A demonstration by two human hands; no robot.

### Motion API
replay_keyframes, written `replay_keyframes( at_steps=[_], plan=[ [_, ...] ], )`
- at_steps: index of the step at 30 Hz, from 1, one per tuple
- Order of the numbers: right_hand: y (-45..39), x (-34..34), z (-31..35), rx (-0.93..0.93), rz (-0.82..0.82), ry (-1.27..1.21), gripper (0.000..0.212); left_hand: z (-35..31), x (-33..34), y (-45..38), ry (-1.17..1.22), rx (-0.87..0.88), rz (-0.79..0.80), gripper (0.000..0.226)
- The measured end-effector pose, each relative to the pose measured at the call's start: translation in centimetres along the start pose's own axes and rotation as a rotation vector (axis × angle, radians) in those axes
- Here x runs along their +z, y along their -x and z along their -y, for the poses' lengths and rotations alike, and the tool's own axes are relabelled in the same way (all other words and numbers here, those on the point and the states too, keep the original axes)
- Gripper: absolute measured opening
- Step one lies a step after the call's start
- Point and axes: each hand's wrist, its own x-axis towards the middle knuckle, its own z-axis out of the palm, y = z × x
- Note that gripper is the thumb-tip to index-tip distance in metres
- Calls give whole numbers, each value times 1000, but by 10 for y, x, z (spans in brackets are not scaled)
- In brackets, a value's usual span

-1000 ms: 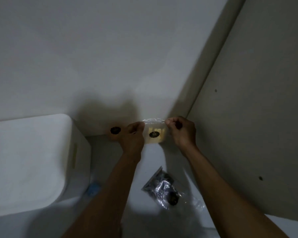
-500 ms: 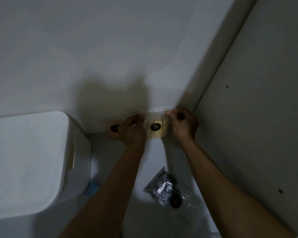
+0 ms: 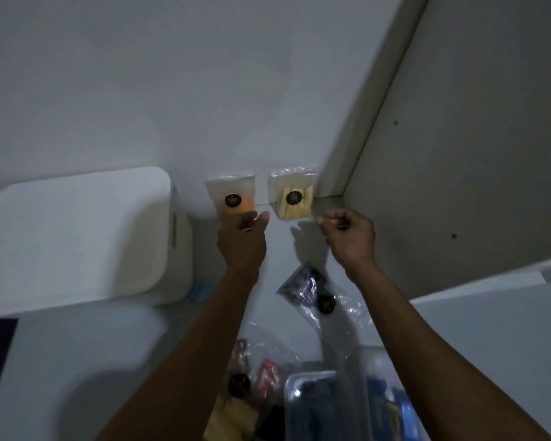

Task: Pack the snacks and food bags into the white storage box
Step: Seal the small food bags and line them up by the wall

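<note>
Two clear snack bags with black round labels stand against the back wall: an orange-filled bag (image 3: 233, 198) and a bag of yellow sticks (image 3: 291, 198) to its right. My left hand (image 3: 244, 240) reaches up to the orange bag, its fingertips at the bag's bottom edge. My right hand (image 3: 347, 237) hovers just right of and below the yellow bag with its fingers curled, and I see nothing in it. The white storage box (image 3: 77, 233) sits at the left with its lid on.
A crinkled clear bag with dark contents (image 3: 309, 288) lies between my forearms. Several more snack packets (image 3: 255, 386) and a clear tub with blue contents (image 3: 325, 405) lie near the bottom edge. A side panel (image 3: 458, 154) closes the space on the right.
Both hands gripped the top of the yellow bag at the wall before. Now both bags stand free against the wall, and my hands have come back and apart. The view has tipped down.
</note>
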Motion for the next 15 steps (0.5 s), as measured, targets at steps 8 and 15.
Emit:
replay_keyframes(
  at_steps=[8, 15],
  plan=[
    [108, -54, -42, 37, -126, 196, 8, 40, -49, 87, -332, 332, 241, 25],
    [126, -68, -102, 309, -167, 386, 38, 74, -21, 117, -518, 346, 439, 32]
  ],
)
